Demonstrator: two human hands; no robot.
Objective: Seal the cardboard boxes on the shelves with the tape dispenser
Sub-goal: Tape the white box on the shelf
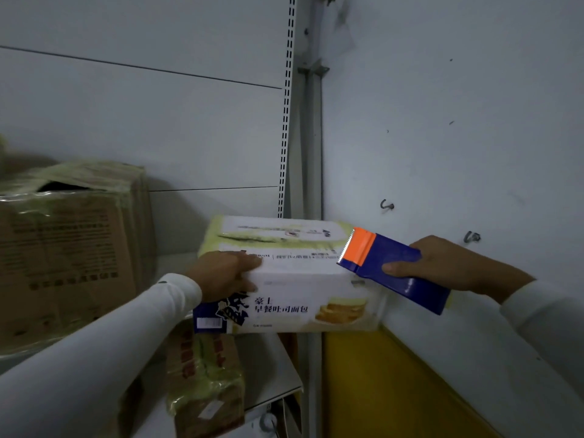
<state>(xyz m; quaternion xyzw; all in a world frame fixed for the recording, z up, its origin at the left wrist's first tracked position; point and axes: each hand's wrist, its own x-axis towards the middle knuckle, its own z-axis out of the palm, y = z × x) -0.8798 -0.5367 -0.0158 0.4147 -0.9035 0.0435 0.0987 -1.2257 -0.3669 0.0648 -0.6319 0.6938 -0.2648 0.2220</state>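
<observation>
A white printed cardboard box (294, 279) with a bread picture sits on the shelf, its top striped with yellowish tape. My left hand (226, 275) grips its upper left edge, thumb on the front face. My right hand (442, 263) holds a blue tape dispenser (395, 267) with an orange serrated head. That head touches the box's top right corner.
A large brown box (69, 248) wrapped in yellowish tape stands at the left, its top partly gaping. A smaller taped brown box (205, 374) lies on the lower shelf (271, 368). A slotted upright (286, 121) and a grey wall with hooks (387, 205) close in the right side.
</observation>
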